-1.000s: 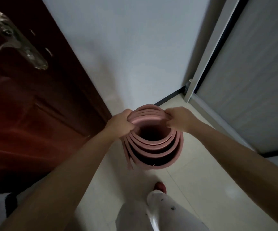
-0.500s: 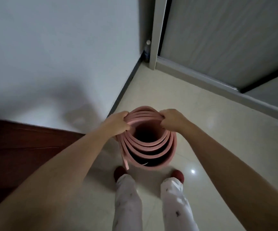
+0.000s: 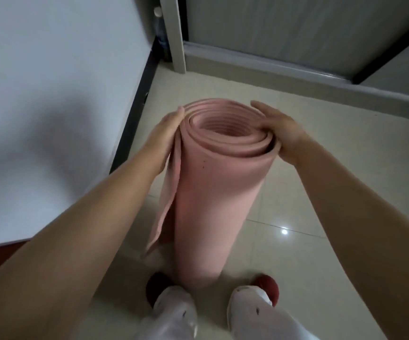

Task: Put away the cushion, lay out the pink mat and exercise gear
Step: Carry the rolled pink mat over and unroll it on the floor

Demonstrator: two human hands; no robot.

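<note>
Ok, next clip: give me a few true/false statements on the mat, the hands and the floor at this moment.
1. The pink mat is rolled up and stands on end. True.
2. The left hand lies flat against the side of the roll. True.
3. The right hand hangs free, away from the mat. False: it rests on the roll's top rim.
4. The mat's lower end is near the two red slippers. True.
5. The mat is spread flat over the tiled floor. False: it is not yet unrolled.
</note>
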